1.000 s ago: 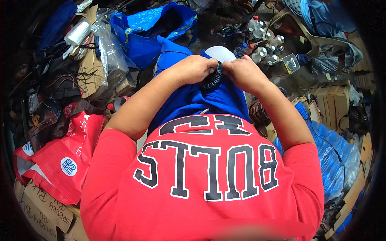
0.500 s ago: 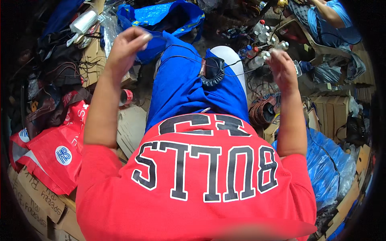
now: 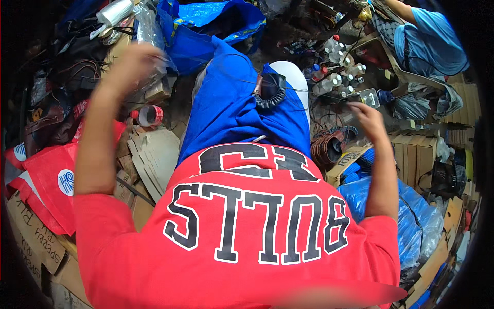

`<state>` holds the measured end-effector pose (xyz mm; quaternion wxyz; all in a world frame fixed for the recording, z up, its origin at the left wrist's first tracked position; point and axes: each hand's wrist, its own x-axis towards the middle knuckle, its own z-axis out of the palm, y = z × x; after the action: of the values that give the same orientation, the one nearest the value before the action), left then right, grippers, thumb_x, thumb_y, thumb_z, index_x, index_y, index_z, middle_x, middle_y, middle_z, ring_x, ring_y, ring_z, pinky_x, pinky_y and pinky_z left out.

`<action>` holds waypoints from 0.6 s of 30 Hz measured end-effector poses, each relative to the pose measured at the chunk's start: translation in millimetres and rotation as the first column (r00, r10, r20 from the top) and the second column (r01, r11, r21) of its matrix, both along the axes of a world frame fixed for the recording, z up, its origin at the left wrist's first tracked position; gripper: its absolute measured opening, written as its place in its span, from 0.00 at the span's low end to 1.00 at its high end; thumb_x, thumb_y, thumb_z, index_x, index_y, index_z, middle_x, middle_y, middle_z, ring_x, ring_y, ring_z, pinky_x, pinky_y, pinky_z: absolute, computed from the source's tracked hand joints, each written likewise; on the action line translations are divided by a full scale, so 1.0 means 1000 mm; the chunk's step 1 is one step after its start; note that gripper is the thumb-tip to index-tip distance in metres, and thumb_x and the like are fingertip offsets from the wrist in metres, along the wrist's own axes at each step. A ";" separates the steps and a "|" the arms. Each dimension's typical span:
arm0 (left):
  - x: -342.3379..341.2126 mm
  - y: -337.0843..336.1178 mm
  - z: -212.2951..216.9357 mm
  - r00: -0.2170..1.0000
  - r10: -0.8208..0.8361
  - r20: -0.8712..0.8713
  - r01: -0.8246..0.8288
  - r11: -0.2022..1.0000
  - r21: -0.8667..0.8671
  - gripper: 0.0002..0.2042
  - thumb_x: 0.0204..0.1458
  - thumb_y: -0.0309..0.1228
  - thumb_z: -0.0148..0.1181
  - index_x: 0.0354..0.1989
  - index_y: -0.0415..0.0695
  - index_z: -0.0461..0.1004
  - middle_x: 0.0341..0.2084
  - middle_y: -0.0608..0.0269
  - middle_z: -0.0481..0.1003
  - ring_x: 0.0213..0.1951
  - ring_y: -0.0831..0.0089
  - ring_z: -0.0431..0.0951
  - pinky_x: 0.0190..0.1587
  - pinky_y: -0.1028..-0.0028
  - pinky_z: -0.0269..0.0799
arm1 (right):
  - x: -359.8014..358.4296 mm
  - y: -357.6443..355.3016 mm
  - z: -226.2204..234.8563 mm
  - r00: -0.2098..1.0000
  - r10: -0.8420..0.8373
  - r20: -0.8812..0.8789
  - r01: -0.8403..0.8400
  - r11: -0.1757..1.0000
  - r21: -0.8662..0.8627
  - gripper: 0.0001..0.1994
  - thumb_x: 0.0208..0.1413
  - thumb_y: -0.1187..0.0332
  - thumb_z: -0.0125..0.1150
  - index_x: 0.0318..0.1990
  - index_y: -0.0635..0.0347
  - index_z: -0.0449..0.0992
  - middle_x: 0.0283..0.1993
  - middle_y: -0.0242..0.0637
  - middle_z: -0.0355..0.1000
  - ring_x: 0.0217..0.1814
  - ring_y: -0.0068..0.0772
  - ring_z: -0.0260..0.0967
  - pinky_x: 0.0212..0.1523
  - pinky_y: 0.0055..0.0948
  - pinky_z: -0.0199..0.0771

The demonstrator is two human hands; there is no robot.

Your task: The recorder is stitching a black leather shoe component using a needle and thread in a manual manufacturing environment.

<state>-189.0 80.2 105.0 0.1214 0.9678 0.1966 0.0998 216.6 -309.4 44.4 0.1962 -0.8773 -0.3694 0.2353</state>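
Across my blue-clad lap lies a small shoe piece (image 3: 271, 90), black with a ridged, gathered edge and a brown patch on its left side. Thin dark thread (image 3: 314, 94) runs out from it to both sides. Out to the right, my right hand (image 3: 368, 117) is closed in a pinch on one end of the thread. My left hand (image 3: 135, 63) is raised far out to the left and blurred by motion; its fingers look curled together, with the thread leading toward it. Neither hand touches the shoe piece.
Ahead stands an open blue bag (image 3: 211, 20). Several plastic bottles (image 3: 337, 51) crowd the floor front right, near a person in a blue shirt (image 3: 429, 41). A red bag (image 3: 51, 175) and cardboard (image 3: 149, 159) lie left; blue plastic wrap (image 3: 406, 211) and brown cord (image 3: 325, 149) lie right.
Both hands have moved farther apart, the left one outward to the left and the right one slightly outward and closer to my body. The shoe piece stays on my lap.
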 end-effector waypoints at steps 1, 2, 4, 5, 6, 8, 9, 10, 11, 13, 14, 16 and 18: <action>-0.021 0.020 0.031 0.893 0.451 0.013 -0.432 0.863 -0.263 0.07 0.47 0.27 0.58 0.34 0.40 0.76 0.29 0.57 0.76 0.34 0.66 0.76 0.39 0.71 0.69 | 0.031 -0.033 0.002 0.989 -0.092 0.119 0.093 0.996 -0.003 0.13 0.56 0.63 0.54 0.46 0.56 0.76 0.39 0.39 0.76 0.41 0.24 0.70 0.43 0.24 0.67; -0.065 0.054 0.061 0.890 0.453 0.054 -0.455 0.873 0.177 0.10 0.48 0.30 0.55 0.37 0.41 0.77 0.34 0.54 0.76 0.38 0.64 0.76 0.44 0.71 0.69 | 0.069 -0.069 0.002 0.970 -0.230 0.071 0.231 0.973 -0.006 0.13 0.56 0.63 0.53 0.45 0.56 0.77 0.41 0.39 0.76 0.43 0.24 0.70 0.45 0.23 0.66; -0.137 0.111 0.113 0.643 0.746 0.172 -0.750 0.567 0.341 0.15 0.51 0.39 0.55 0.43 0.46 0.76 0.40 0.55 0.76 0.44 0.66 0.76 0.47 0.71 0.68 | 0.153 -0.182 0.007 0.861 -0.293 0.416 0.382 0.912 -0.148 0.14 0.54 0.61 0.53 0.45 0.55 0.77 0.46 0.42 0.74 0.50 0.37 0.70 0.50 0.29 0.66; -0.174 0.134 0.132 0.524 0.821 0.228 -0.810 0.397 0.432 0.16 0.50 0.41 0.55 0.45 0.48 0.75 0.40 0.55 0.76 0.44 0.66 0.76 0.47 0.71 0.68 | 0.173 -0.222 0.016 0.746 -0.255 0.616 0.540 0.773 -0.334 0.15 0.54 0.60 0.52 0.46 0.53 0.76 0.48 0.43 0.72 0.52 0.44 0.68 0.52 0.34 0.66; -0.200 0.178 0.110 0.416 0.864 0.284 -0.858 0.269 0.438 0.18 0.50 0.43 0.55 0.47 0.50 0.75 0.41 0.56 0.76 0.45 0.66 0.76 0.47 0.70 0.68 | 0.202 -0.302 0.050 0.658 -0.186 0.730 0.644 0.641 -0.418 0.18 0.54 0.55 0.51 0.47 0.50 0.75 0.49 0.44 0.71 0.52 0.46 0.68 0.52 0.37 0.66; -0.203 0.175 0.090 0.489 0.843 0.224 -0.853 0.410 0.323 0.19 0.49 0.43 0.55 0.49 0.54 0.73 0.41 0.59 0.77 0.45 0.67 0.76 0.46 0.69 0.68 | 0.203 -0.270 0.030 0.757 -0.136 0.639 0.534 0.691 -0.487 0.18 0.53 0.55 0.52 0.49 0.49 0.74 0.49 0.44 0.71 0.52 0.46 0.68 0.51 0.36 0.66; -0.142 0.135 0.078 0.604 0.785 0.135 -0.793 0.577 0.195 0.20 0.50 0.41 0.56 0.52 0.51 0.71 0.46 0.59 0.75 0.45 0.70 0.75 0.48 0.74 0.66 | 0.186 -0.261 0.019 0.828 -0.113 0.549 0.454 0.710 -0.539 0.19 0.52 0.56 0.53 0.52 0.48 0.73 0.49 0.45 0.71 0.51 0.45 0.69 0.51 0.36 0.66; -0.094 0.089 0.058 0.725 0.674 0.140 -0.688 0.716 0.119 0.20 0.50 0.37 0.56 0.53 0.51 0.70 0.44 0.58 0.75 0.43 0.75 0.74 0.47 0.76 0.66 | 0.151 -0.191 -0.012 0.857 -0.261 0.444 0.451 0.796 -0.403 0.21 0.50 0.58 0.58 0.53 0.49 0.72 0.50 0.47 0.70 0.52 0.45 0.68 0.51 0.35 0.66; -0.044 0.048 0.037 0.697 0.716 -0.039 -0.716 0.693 -0.081 0.18 0.51 0.32 0.55 0.52 0.51 0.72 0.42 0.59 0.76 0.40 0.76 0.74 0.44 0.77 0.67 | 0.119 -0.139 -0.017 0.954 -0.218 0.208 0.272 0.919 -0.284 0.23 0.50 0.59 0.59 0.56 0.47 0.69 0.51 0.46 0.71 0.51 0.40 0.69 0.51 0.31 0.66; 0.023 -0.009 -0.033 0.940 0.329 0.091 -0.251 0.847 -0.469 0.14 0.51 0.28 0.54 0.47 0.50 0.75 0.35 0.61 0.77 0.35 0.78 0.74 0.39 0.78 0.68 | 0.042 -0.055 -0.022 0.989 -0.099 -0.108 0.096 0.995 -0.027 0.26 0.52 0.62 0.59 0.60 0.46 0.64 0.56 0.43 0.67 0.57 0.31 0.63 0.55 0.27 0.61; 0.052 -0.046 -0.040 0.963 0.248 0.108 -0.193 0.910 -0.366 0.14 0.52 0.28 0.54 0.48 0.49 0.74 0.36 0.59 0.77 0.37 0.74 0.75 0.41 0.75 0.69 | -0.001 -0.013 -0.015 0.952 -0.040 -0.303 0.061 0.996 0.062 0.28 0.53 0.62 0.59 0.62 0.50 0.61 0.59 0.41 0.64 0.61 0.30 0.59 0.58 0.29 0.58; 0.084 -0.076 -0.072 0.972 -0.015 0.233 0.098 0.930 -0.353 0.13 0.54 0.29 0.52 0.48 0.47 0.74 0.41 0.53 0.75 0.43 0.61 0.75 0.47 0.69 0.69 | -0.059 0.041 -0.019 0.849 0.215 -0.482 -0.032 0.933 0.359 0.27 0.53 0.66 0.59 0.61 0.53 0.62 0.54 0.37 0.67 0.53 0.26 0.63 0.51 0.25 0.63; 0.111 -0.099 -0.090 0.962 -0.094 0.255 0.195 0.892 -0.408 0.14 0.55 0.31 0.51 0.49 0.47 0.73 0.42 0.52 0.75 0.44 0.59 0.75 0.47 0.70 0.69 | -0.088 0.070 -0.028 0.774 0.237 -0.587 -0.026 0.938 0.345 0.20 0.55 0.63 0.59 0.54 0.58 0.69 0.26 0.20 0.59 0.27 0.13 0.50 0.26 0.17 0.52</action>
<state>-78.1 -18.8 15.1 0.3605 0.9111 0.1256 0.1553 128.9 -239.9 15.9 0.4281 -0.6791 -0.3784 0.4609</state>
